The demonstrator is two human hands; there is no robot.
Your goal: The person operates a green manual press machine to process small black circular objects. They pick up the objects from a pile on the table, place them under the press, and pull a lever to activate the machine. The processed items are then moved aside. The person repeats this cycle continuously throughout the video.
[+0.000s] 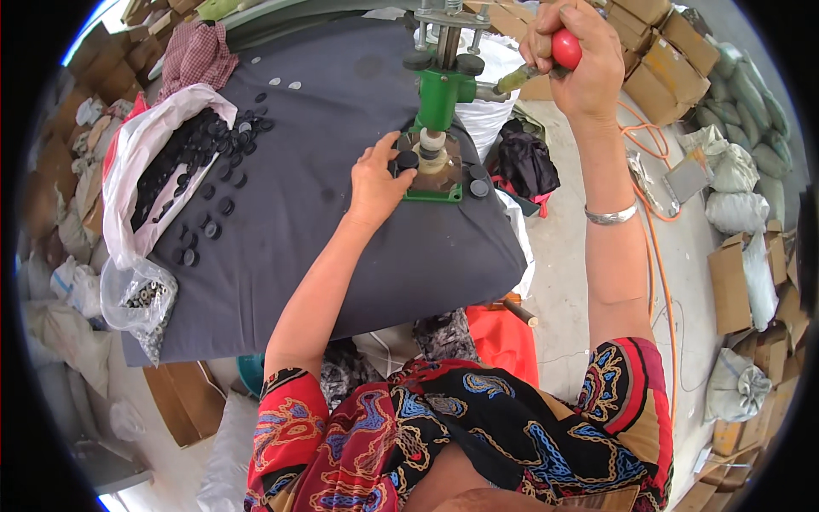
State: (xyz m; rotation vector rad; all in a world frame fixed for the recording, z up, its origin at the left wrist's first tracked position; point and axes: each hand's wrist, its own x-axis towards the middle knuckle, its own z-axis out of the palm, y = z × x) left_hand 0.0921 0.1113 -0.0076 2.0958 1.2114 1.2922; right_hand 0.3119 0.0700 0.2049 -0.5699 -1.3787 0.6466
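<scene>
A green hand press (437,101) stands on the table, its pale ram lowered onto a small piece on the metal base plate. My right hand (589,64) is raised at the upper right, its fingers wrapped round the press lever (515,80) at its red ball knob (566,49). At the left edge of the base, my left hand (375,183) has thumb and fingers curled round a black round cap (408,160). Another dark round cap (479,188) lies by the base's right corner. Fingers partly hide what the left hand grips.
A white sack (121,183) of black caps lies open at the left, with loose caps (225,206) spilled beside it on the dark cloth (290,213). A plastic bag of small metal rings (147,295) sits nearer. An orange hose (653,256) crosses the floor; cardboard boxes (670,81) stand right.
</scene>
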